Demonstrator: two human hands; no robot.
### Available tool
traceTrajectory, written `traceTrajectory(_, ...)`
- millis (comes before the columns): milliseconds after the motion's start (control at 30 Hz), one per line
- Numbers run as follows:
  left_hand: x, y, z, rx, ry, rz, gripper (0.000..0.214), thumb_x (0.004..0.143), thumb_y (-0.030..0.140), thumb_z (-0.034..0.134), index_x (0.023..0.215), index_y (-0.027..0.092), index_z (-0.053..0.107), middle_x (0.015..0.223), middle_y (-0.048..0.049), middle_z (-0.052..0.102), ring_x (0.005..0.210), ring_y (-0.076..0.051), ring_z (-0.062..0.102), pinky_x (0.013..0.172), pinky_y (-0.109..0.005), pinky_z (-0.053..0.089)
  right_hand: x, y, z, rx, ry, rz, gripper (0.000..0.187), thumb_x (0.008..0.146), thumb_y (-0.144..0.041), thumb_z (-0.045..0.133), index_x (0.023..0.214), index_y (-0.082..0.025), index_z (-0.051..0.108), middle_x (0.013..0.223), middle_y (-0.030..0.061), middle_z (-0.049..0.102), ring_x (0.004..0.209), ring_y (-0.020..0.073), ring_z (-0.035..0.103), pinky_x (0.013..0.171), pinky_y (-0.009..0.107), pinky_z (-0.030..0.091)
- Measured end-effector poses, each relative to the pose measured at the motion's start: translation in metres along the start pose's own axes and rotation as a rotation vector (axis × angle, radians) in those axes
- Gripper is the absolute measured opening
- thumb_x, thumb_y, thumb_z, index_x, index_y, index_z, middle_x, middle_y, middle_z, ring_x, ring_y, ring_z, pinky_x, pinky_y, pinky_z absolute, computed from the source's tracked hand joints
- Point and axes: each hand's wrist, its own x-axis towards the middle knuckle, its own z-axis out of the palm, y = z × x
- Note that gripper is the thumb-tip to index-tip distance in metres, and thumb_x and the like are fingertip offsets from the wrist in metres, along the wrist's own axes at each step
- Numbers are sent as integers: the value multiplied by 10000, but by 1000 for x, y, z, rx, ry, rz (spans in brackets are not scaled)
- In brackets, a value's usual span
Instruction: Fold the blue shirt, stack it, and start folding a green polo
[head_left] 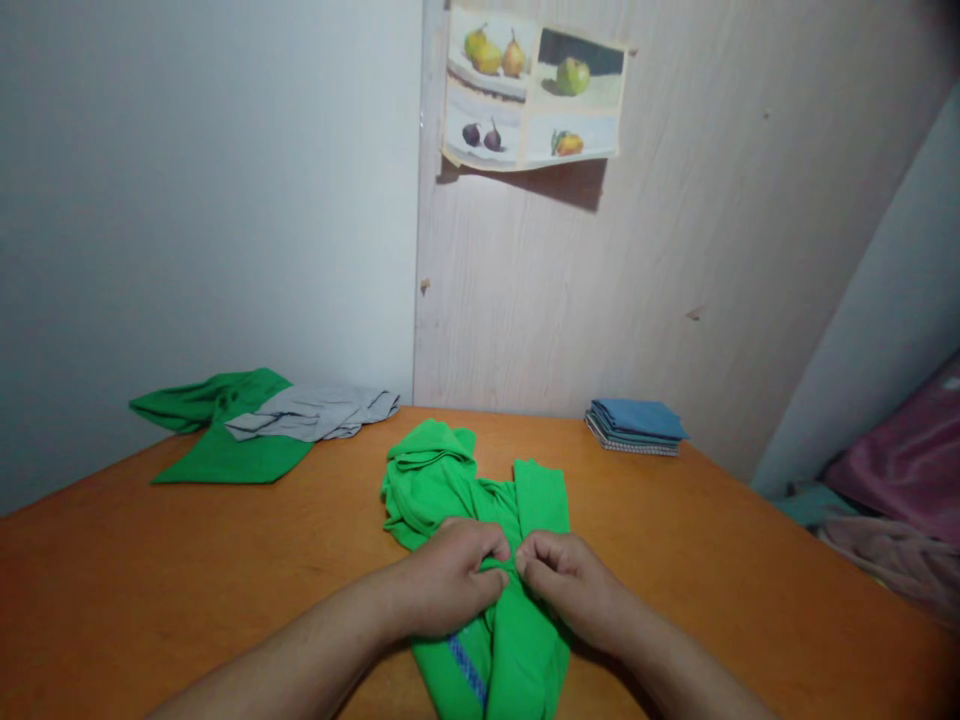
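Observation:
A bright green garment (525,650) of soft cloth lies bunched and partly folded on the orange tabletop in front of me. A blue patterned strip (466,668) runs along its lower left part. My left hand (461,575) is closed on the middle of the cloth, fingers curled and thumb pointing right. Close beside it, almost touching, my right hand (566,580) pinches the same cloth near its right edge. Above the hands, one crumpled heap of the garment lies to the left and a flatter strip to the right. Its exact kind is not clear.
At the table's back left lie a dark green cloth (247,458) and a grey cloth (319,412). A stack of folded cloths (637,425), blue on top, sits at the back right. Behind the table (225,570) rises a wall with a fruit picture (534,90). Pink fabric (907,460) lies beyond the right edge.

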Motion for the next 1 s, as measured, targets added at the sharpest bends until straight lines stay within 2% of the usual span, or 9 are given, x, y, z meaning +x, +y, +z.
traceTrajectory(300,1,-3,2,69,34,-3,104,787,229,583,881,231,628,809,40,624,818,-161,559,741,-264,375,0,5,4,-28,31,-42,176,825,-306,539,701,-181,538,614,-64,393,588,93,347,533,230,261)
traceTrajectory(467,5,-5,4,110,47,-54,69,794,274,586,780,225,633,702,57,595,713,-139,536,652,-255,334,-2,3,6,-43,97,-51,168,816,-295,533,690,-185,539,608,-64,394,589,98,366,536,231,278)
traceTrajectory(567,7,-6,6,112,46,-75,84,787,269,579,737,219,624,642,63,548,669,-128,516,615,-251,310,-3,0,5,-95,83,-51,156,819,-293,537,707,-185,557,603,-62,414,584,103,385,537,234,283)
traceTrajectory(700,6,-1,6,136,43,-88,164,803,339,586,704,210,607,641,52,567,681,-142,516,666,-267,322,-3,1,4,-285,80,-100,125,823,-252,549,718,-191,576,606,-50,484,597,115,451,563,243,293)
traceTrajectory(833,4,4,6,149,57,-89,141,784,323,596,697,214,602,658,34,602,724,-168,539,728,-300,333,-5,2,5,-513,99,-147,110,845,-214,530,756,-203,593,690,-14,596,665,138,535,602,263,301)
traceTrajectory(1000,4,6,8,153,76,-102,142,775,316,595,676,215,579,665,29,623,705,-171,542,731,-314,331,-10,0,10,-764,133,-178,132,890,-231,500,778,-216,568,750,16,641,688,154,552,607,301,254)
